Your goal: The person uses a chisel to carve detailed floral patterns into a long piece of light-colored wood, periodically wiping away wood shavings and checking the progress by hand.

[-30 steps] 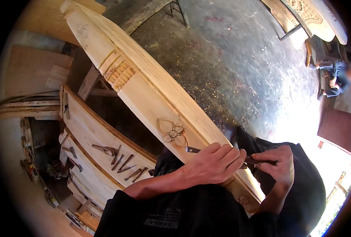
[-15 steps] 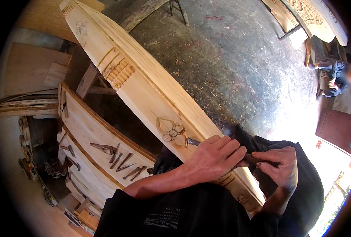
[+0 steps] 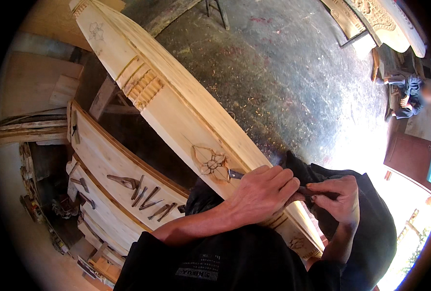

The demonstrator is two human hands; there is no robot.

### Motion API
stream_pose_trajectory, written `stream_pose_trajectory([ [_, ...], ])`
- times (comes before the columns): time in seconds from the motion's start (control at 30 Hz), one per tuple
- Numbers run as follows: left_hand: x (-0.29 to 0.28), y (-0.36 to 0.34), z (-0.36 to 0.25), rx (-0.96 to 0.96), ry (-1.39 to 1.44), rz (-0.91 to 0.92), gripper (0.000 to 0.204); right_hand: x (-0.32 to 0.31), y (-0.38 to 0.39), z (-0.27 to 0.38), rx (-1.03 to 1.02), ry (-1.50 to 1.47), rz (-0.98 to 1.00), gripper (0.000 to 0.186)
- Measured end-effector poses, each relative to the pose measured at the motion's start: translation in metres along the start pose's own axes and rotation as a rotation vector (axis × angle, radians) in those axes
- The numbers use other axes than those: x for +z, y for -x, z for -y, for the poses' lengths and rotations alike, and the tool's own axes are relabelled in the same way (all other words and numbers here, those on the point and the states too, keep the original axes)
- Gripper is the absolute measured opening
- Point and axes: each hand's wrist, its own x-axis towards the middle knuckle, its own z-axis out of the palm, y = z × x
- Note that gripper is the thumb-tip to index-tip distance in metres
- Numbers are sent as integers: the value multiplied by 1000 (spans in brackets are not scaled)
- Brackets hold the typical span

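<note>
**Q:** Workshop floor, wood chips scattered — what lies at far left?

**A:** Stacked boards, then a curved panel (image 3: 109, 165) carrying a row of chisels (image 3: 145, 194), well apart from the hands.

**Q:** And at centre?

**A:** A long pale beam (image 3: 176, 104) runs from far left to near right. A flower carving (image 3: 210, 162) is cut into its near face; a ribbed band sits farther up it.

**Q:** The hands?

**A:** The left hand (image 3: 261, 191) rests on the beam just right of the flower, fingers curled around a chisel (image 3: 235, 174) whose blade touches the carving's right edge. The right hand (image 3: 339, 199) is closed on the tool's dark handle end.

**Q:** What has changed in the last second?

**A:** The beam, and the flower with it, sits a little lower and nearer in view, and the blade tip has closed in on the petal. That suggests cutting on the flower's right side is under way.

**Q:** Any packages, labels, signs?

**A:** No packages or signs. One pale printed patch marks the dark clothing at near centre. At far right a seated person works beside carved panels, near a reddish door.
</note>
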Motion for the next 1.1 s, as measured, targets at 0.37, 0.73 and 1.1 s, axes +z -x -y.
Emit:
stream_pose_trajectory([
  [0.37, 10, 12, 8, 55, -105, 127, 28, 21, 4, -28, 374, -418, 16, 29],
  [0.73, -61, 84, 18, 79, -418, 21, 41, 37, 31, -43, 426, -690, -355, 36],
  [1.1, -38, 42, -19, 372, -172, -15, 49, 2, 24, -7, 316, -241, -59, 34],
])
